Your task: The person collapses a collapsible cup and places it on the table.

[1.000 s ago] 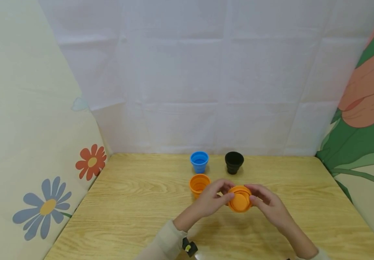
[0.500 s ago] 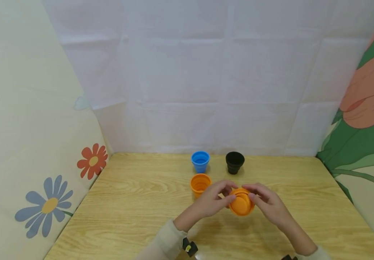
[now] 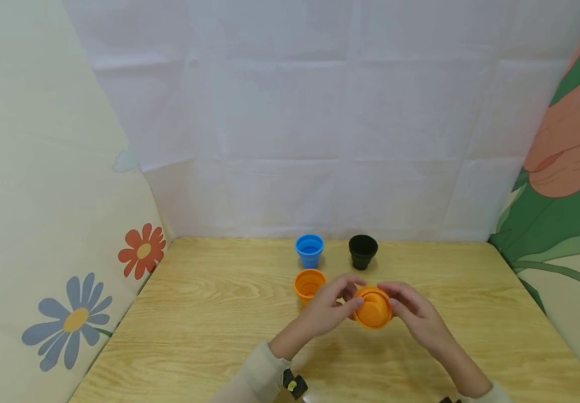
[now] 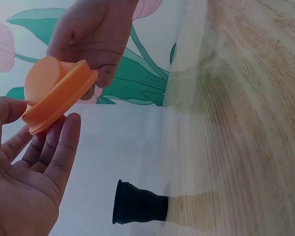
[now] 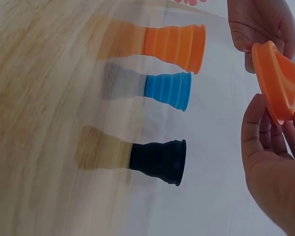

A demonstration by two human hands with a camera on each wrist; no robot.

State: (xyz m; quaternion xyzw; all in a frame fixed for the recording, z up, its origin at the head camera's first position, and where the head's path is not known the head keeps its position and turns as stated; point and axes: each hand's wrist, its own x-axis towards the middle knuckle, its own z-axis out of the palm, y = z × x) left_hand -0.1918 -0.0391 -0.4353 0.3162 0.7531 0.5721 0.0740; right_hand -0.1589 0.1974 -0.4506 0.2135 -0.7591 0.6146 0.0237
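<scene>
Between both hands, raised over the wooden table (image 3: pixel 209 324), is an orange collapsible cup (image 3: pixel 373 308), mostly flattened, with its round base facing the head camera. My left hand (image 3: pixel 327 308) pinches its left edge between thumb and fingers. On the opposite edge my right hand (image 3: pixel 418 316) grips it the same way. In the left wrist view the flattened orange cup (image 4: pixel 59 96) shows a thick rim, and its base pokes out tilted to one side.
A second orange cup (image 3: pixel 310 284), expanded, stands just behind my left hand. Farther back are an upright blue cup (image 3: pixel 309 252) and a black cup (image 3: pixel 363 252) to its right. A white cloth (image 3: pixel 320 140) hangs behind the table.
Both hands keep hold of the orange collapsible cup. It dipped slightly toward me, then came back up; its base now sits tilted within the rim. The standing cups stay put.
</scene>
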